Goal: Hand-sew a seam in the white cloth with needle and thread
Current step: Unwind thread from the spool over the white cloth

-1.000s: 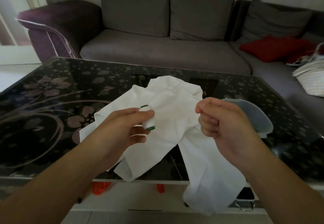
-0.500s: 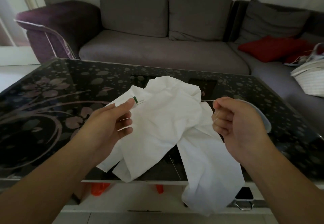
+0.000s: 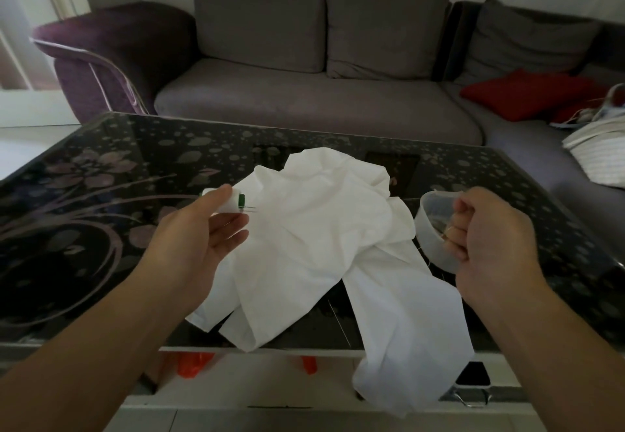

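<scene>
Dim, flat indoor light here, the brightest patch sitting at the far left by the pale window frame [image 3: 20, 69], and the room falls off into grey murk toward the sofa [image 3: 304, 100] on the right. The black glass tabletop [image 3: 101, 235] gives back a soft sheen along its left side with no hard glare, while the white cloth [image 3: 321, 228] reads as the brightest thing in view, its folds marked by only faint shadow. Wide-angle bending curves the table edges and stretches both forearms at the bottom corners, and detail is soft and a little smeared throughout.
</scene>
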A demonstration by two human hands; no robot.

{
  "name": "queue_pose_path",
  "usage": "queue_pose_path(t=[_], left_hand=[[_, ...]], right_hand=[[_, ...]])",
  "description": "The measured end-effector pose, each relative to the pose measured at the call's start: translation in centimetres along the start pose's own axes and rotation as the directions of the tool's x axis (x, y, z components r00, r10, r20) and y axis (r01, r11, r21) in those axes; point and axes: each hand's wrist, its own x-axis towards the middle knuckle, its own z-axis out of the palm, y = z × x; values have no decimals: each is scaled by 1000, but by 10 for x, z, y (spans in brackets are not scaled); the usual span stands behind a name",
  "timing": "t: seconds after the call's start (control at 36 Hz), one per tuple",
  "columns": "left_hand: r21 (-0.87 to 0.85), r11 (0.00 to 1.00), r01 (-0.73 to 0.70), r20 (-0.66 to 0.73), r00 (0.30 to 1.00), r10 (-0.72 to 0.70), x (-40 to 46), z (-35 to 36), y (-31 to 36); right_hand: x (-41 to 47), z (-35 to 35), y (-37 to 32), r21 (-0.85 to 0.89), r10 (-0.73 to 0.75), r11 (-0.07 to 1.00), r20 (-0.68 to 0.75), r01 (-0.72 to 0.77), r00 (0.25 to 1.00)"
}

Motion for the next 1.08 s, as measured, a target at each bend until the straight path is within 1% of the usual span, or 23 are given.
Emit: queue_pose_path(t=[0.08,0.14,0.19,0.22,0.28,0.31,0.33,0.42,0.47,0.56,0.64,0.69,0.78,0.81,0.83,0.89,0.92,0.94,0.97,1.0,1.03,1.08], left_hand=[[-21,1000,8,-26,1000,-9,0,-1,2],[-38,999,9,-28,1000,-10,-3,-1,3],[-5,1000,6,-13,1000,-6,-6,1,3],[17,1000,2,2,1000,-2,-7,2,4],[55,998,-12,39,999,10,-10,4,5],[78,997,-21,68,998,16,-13,5,5],[103,994,-30,103,994,20,-15,6,6],[164,985,-56,185,982,25,-22,9,6],[197,977,-80,211,977,37,-26,11,7],[236,965,-111,241,969,53,-30,13,8],[284,947,-146,226,971,82,-30,11,9],[325,931,-168,168,979,118,-27,8,11],[372,907,-196,54,980,189,-18,2,14],[379,905,-193,13,979,203,-15,1,15],[382,906,-183,-26,978,208,-12,0,16],[388,906,-169,-81,973,216,-7,-4,18],[397,903,-163,-98,971,219,-5,-6,19],[410,899,-155,-110,970,218,-3,-7,19],[429,891,-146,-119,969,216,-1,-9,19],[451,882,-136,-123,969,212,0,-10,20],[476,870,-128,-119,971,208,0,-10,19],[533,835,-135,-91,972,215,-2,-8,18]], right_hand=[[0,0,-4,-58,-39,998,-53,35,998],[0,2,-4,-143,-84,987,-82,72,993],[0,5,-4,-241,-123,966,-96,97,988],[-1,6,-5,-342,-157,933,-118,108,981],[-1,7,-7,-603,-287,783,-127,156,950],[-2,7,-8,-672,-363,712,-105,203,926],[-6,8,-11,-701,-410,670,-77,243,909],[-11,11,-16,-759,-475,581,-25,293,879],[-14,14,-19,-773,-487,552,6,313,874],[-11,12,-19,-756,-404,596,9,271,915],[-4,7,-14,-757,-204,638,9,140,979],[-2,5,-14,-727,-99,684,-12,59,995],[4,1,-13,-607,-5,794,-73,-40,997],[5,0,-13,-577,32,812,-99,-84,995],[9,1,-12,-568,70,813,-121,-127,990],[14,7,-19,-568,212,784,-136,-252,968],[15,8,-23,-585,298,753,-103,-300,949],[16,3,-26,-619,349,725,-50,-303,936],[19,0,-27,-638,385,701,-39,-319,922],[23,1,-27,-644,400,687,-51,-336,915],[25,3,-26,-646,375,691,-64,-324,925],[24,-1,-18,-647,209,730,-95,-220,973]])
